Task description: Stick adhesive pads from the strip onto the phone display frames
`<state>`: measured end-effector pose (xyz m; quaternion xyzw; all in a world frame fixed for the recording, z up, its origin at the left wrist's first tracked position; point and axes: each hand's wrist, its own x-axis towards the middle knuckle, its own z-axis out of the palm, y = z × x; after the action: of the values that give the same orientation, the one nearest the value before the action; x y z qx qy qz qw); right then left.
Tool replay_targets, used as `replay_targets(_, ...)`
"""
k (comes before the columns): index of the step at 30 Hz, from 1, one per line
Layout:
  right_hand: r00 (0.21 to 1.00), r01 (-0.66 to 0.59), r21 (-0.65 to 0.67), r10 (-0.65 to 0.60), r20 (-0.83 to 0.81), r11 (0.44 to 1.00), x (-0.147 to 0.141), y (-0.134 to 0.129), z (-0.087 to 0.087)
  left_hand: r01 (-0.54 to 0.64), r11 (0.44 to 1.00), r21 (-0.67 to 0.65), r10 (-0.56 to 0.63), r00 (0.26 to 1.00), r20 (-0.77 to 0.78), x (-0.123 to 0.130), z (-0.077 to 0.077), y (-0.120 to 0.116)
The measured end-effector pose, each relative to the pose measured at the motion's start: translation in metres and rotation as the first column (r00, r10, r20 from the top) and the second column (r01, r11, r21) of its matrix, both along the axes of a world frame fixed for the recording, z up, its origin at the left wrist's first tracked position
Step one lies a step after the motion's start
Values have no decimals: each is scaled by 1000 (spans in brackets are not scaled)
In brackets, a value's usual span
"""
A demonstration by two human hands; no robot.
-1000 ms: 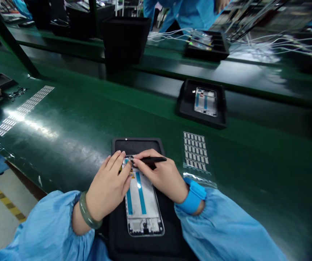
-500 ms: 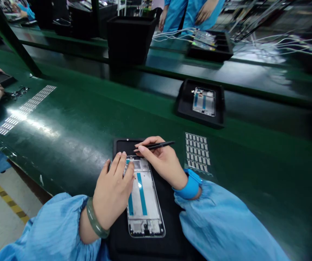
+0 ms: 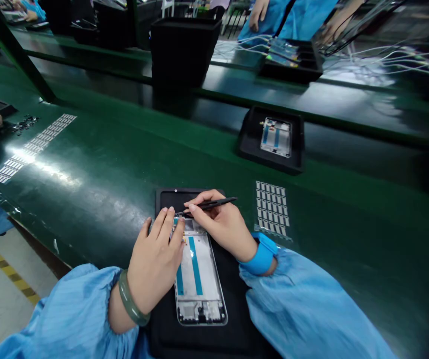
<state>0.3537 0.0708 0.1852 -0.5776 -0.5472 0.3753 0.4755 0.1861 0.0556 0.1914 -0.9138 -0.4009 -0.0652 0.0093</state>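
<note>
Tweezers dip to the phone frame's 12 o'clock edge.
The right hand pinches black tweezers, their tips lower than a moment ago, which puts the work, I judge, at that edge (contact is too small to confirm). The left hand, fingers extended, lies over the phone frame at 10 o'clock, hiding parts there; the frame sits in a black tray.

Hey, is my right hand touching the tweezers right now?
Touching. The head view shows the right hand with thumb and fingers closed around the tweezers.
</note>
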Motion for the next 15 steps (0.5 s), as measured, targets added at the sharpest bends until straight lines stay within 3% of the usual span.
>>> replay_targets(8,993,11,50,-17,121,999,-3,-2,3,3,1000,15,-4,1000,22,-1,-1,0)
replay_targets(15,996,18,77,-24,81,997,-3,-5,5,0,1000,-15,0,1000,16,-1,-1,1)
